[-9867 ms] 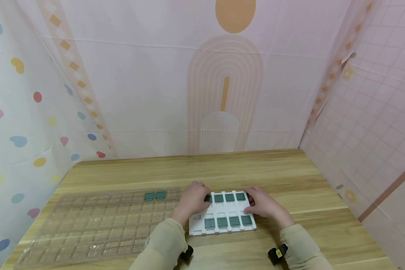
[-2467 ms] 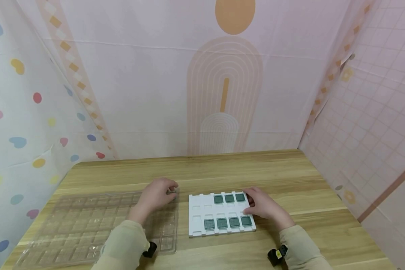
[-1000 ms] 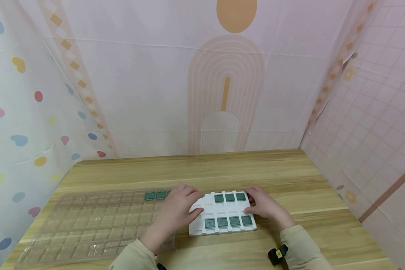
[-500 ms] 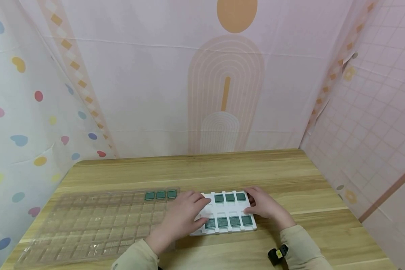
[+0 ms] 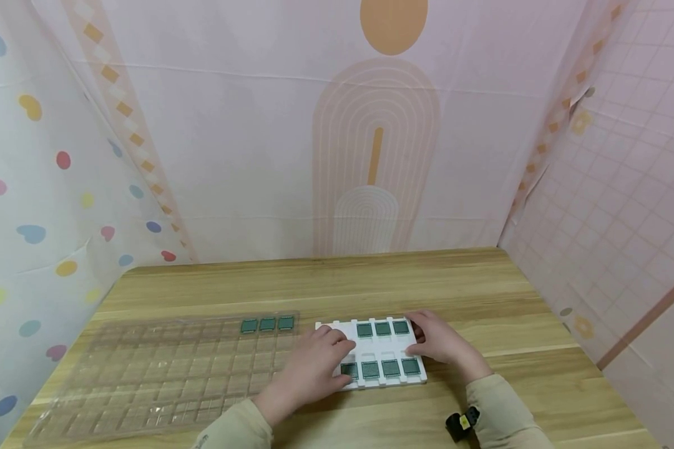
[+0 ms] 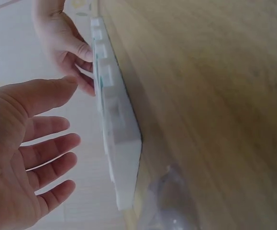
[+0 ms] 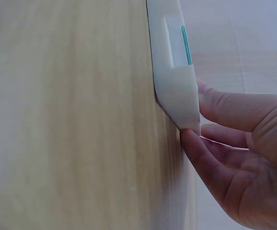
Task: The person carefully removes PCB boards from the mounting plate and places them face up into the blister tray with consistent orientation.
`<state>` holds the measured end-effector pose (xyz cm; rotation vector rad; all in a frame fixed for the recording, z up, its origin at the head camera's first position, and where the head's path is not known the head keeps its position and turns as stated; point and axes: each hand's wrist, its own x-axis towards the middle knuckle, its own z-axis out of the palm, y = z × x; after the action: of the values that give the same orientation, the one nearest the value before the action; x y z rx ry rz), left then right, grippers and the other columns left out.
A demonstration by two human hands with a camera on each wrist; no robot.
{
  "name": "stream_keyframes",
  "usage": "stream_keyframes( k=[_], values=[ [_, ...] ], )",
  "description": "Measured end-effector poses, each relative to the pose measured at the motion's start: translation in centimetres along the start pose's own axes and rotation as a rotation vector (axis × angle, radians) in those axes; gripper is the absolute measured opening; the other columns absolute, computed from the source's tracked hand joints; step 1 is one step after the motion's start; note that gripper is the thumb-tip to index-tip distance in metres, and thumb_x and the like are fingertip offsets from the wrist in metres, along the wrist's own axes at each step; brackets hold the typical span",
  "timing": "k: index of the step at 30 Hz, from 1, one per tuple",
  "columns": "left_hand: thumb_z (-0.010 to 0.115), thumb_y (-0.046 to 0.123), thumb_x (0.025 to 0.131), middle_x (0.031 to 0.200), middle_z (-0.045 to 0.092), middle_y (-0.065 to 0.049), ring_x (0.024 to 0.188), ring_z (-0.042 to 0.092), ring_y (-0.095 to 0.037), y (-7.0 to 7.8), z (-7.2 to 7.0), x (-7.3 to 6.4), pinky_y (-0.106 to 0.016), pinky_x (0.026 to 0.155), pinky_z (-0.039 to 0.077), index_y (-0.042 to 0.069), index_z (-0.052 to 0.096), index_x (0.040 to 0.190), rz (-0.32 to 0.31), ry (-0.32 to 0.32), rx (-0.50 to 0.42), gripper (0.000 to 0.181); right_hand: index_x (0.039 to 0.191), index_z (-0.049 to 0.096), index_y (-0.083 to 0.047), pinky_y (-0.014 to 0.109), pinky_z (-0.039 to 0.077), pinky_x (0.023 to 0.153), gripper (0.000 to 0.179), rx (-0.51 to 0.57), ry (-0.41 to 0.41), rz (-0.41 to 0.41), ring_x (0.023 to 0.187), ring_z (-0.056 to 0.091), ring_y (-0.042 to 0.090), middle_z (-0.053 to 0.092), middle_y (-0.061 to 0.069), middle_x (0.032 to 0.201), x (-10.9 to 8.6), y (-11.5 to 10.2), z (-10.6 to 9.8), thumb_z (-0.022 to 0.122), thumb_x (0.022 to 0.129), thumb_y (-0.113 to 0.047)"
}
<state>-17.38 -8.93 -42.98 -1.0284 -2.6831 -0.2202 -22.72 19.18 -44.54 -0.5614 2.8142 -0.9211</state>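
In the head view, a white foam-like tray (image 5: 382,347) holds two rows of green square chips, three in the far row and several in the near row. My left hand (image 5: 314,365) hovers over the tray's left end, thumb and fingers apart around the leftmost near chip (image 5: 349,370). The left wrist view shows that hand (image 6: 18,153) with loosely bent fingers and nothing between them. At the tray's right end my right hand (image 5: 435,337) holds the edge. In the right wrist view its thumb (image 7: 238,108) lies on the tray's top and a finger touches its corner.
A large clear plastic tray (image 5: 168,368) with many square pockets lies on the left of the wooden table (image 5: 427,280). Three green chips (image 5: 267,324) sit in its far right pockets. Patterned cloth (image 5: 247,156) hangs behind and at both sides.
A third chip has moved from the white tray's far row into the clear tray. My left hand has since come back right, over the near row. The right hand stays put.
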Motion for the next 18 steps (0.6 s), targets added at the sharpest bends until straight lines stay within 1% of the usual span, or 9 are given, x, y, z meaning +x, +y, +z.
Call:
stream_keyframes(
  k=[5, 9, 18],
  values=[
    [0.083, 0.039, 0.075, 0.105, 0.066, -0.001, 0.099, 0.056, -0.021, 0.37, 0.45, 0.12, -0.041, 0.087, 0.048, 0.013, 0.071, 0.11, -0.027, -0.04, 0.01, 0.046, 0.138, 0.05, 0.007, 0.038, 0.052, 0.085, 0.069, -0.003, 0.005, 0.006, 0.096, 0.059, 0.021, 0.055, 0.018, 0.123, 0.07, 0.05, 0.06, 0.083, 0.078, -0.006],
    [0.084, 0.042, 0.074, 0.103, 0.066, -0.001, 0.096, 0.056, -0.02, 0.66, 0.61, 0.23, -0.039, 0.083, 0.048, 0.014, 0.071, 0.108, -0.04, -0.053, 0.034, 0.046, 0.138, 0.051, 0.007, 0.039, 0.051, 0.086, 0.069, -0.011, 0.011, 0.005, 0.096, 0.058, 0.021, 0.055, 0.018, 0.123, 0.17, 0.12, 0.06, 0.083, 0.079, -0.007],
    [0.085, 0.039, 0.073, 0.094, 0.064, 0.001, 0.089, 0.055, -0.018, 0.86, 0.82, 0.49, -0.038, 0.078, 0.048, 0.016, 0.071, 0.097, -0.053, -0.085, 0.05, 0.036, 0.138, 0.051, 0.007, 0.04, 0.05, 0.087, 0.07, -0.018, 0.01, 0.012, 0.097, 0.058, 0.022, 0.055, 0.019, 0.124, 0.3, 0.14, 0.25, 0.083, 0.078, -0.007]
  ],
)
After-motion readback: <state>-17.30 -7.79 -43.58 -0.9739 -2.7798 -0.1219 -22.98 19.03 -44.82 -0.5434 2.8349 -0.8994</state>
